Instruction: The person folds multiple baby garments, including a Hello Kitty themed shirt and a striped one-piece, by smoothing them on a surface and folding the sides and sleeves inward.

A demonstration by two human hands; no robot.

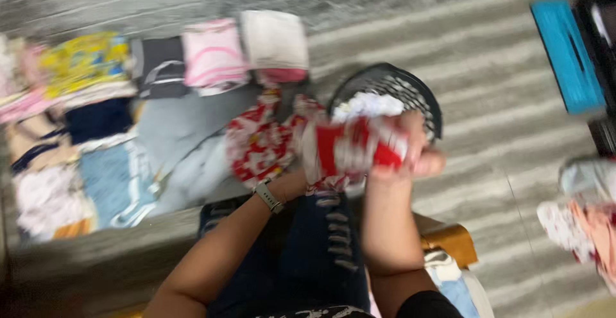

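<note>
1. The right hand [410, 154] is clenched around one end of a red-and-white patterned garment [321, 148], fingers curled tight over the bunched cloth.
2. The left hand [301, 180], wearing a wristwatch [268, 197], sits under the same garment; the cloth hides its fingers and the picture is blurred, so I cannot tell whether they are spread or closed.
3. The garment is held up in the air above the person's knees in dark ripped jeans [321, 241], just in front of a black mesh basket [401, 90] with white cloth in it.
4. Folded clothes [212, 55] lie in rows on the floor to the left, beside a grey garment spread flat.
5. A striped rug [500, 100] lies under the basket.
6. More patterned cloth [581, 218] lies at the right edge.
</note>
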